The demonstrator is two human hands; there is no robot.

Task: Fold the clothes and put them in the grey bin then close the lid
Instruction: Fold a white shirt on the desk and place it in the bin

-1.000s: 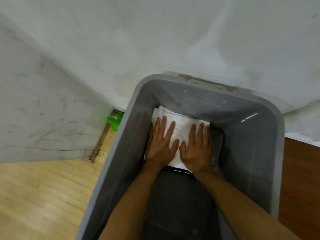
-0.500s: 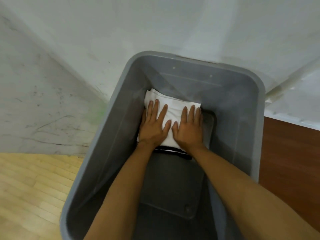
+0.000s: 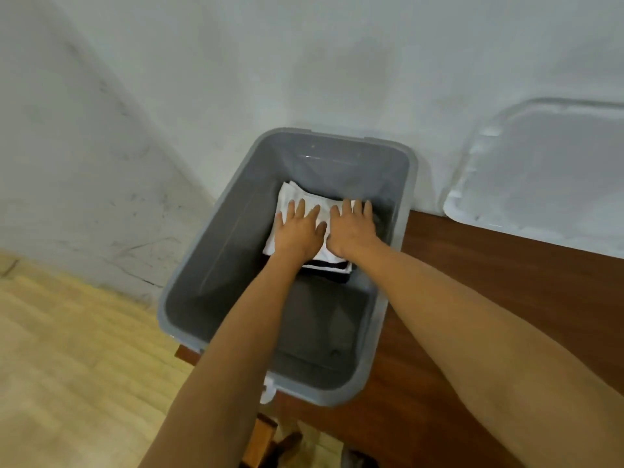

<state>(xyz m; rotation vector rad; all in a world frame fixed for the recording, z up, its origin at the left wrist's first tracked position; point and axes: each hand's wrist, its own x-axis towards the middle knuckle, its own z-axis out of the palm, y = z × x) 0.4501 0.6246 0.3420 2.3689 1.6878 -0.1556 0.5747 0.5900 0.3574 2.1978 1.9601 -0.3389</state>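
Both your hands, left hand (image 3: 297, 231) and right hand (image 3: 353, 229), press flat and open-palmed on the folded white garment (image 3: 287, 204) inside the grey bin (image 3: 202, 265)

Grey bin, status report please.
Left hand and right hand flat on folded white cloth. Cloth inside grey plastic bin. Translucent lid off, against wall.

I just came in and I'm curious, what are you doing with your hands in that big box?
A person is packing folded clothes into a deep grey plastic bin that sits on a brown wooden table. The left hand and right hand lie flat, side by side, on a folded white cloth atop a darker garment at the bin's far end. The clear plastic lid leans against the wall, not yet on.
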